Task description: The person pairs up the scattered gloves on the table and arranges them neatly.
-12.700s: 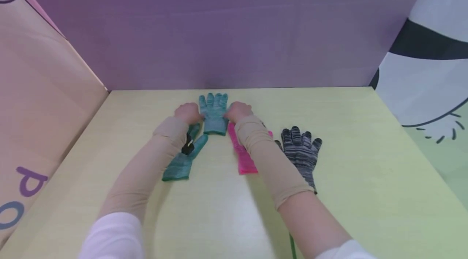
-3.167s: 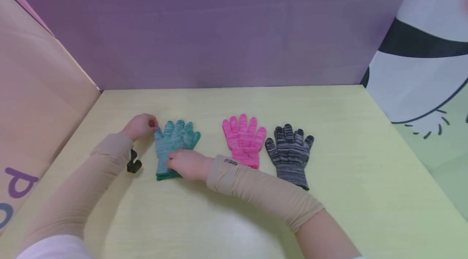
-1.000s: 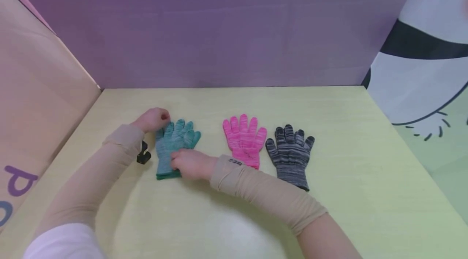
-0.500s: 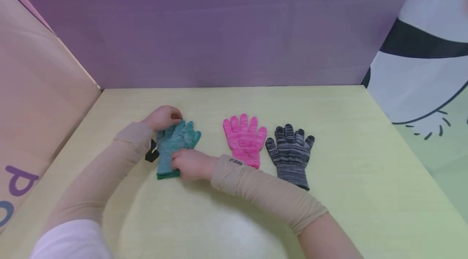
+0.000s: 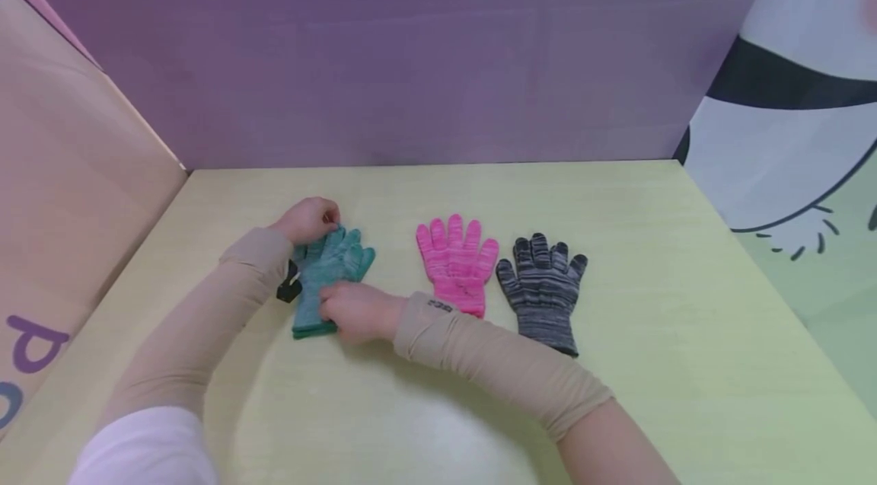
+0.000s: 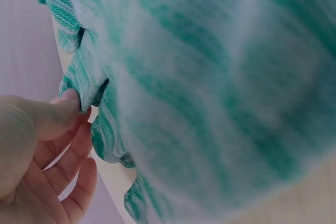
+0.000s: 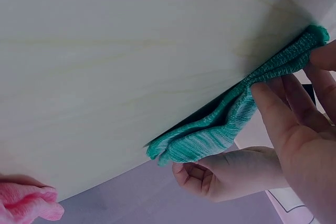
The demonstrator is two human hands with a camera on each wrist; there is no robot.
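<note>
Two teal knit gloves lie stacked on the table's left side, their doubled cuffs showing at the near end. My left hand (image 5: pixel 308 220) pinches a fingertip of the upper teal glove (image 5: pixel 322 272) between thumb and index finger; in the left wrist view its other fingers are loosely bent. Over the lower part of the same glove, my right hand (image 5: pixel 359 311) holds the fabric near the cuff with bent fingers. The right wrist view shows the layered glove edge (image 7: pixel 210 137) side-on. Most of the lower glove is hidden under the upper one.
A pink glove (image 5: pixel 457 260) lies to the right of the teal pair, fingers pointing away. Beside it is a black-and-grey striped glove (image 5: pixel 543 287). A purple panel (image 5: pixel 438 51) stands along the far edge of the pale table (image 5: pixel 658 264).
The teal gloves, separate at first, are now stacked. Over the last few seconds my left hand has shifted right, from the leftmost glove finger to a middle one. My right hand has stayed put.
</note>
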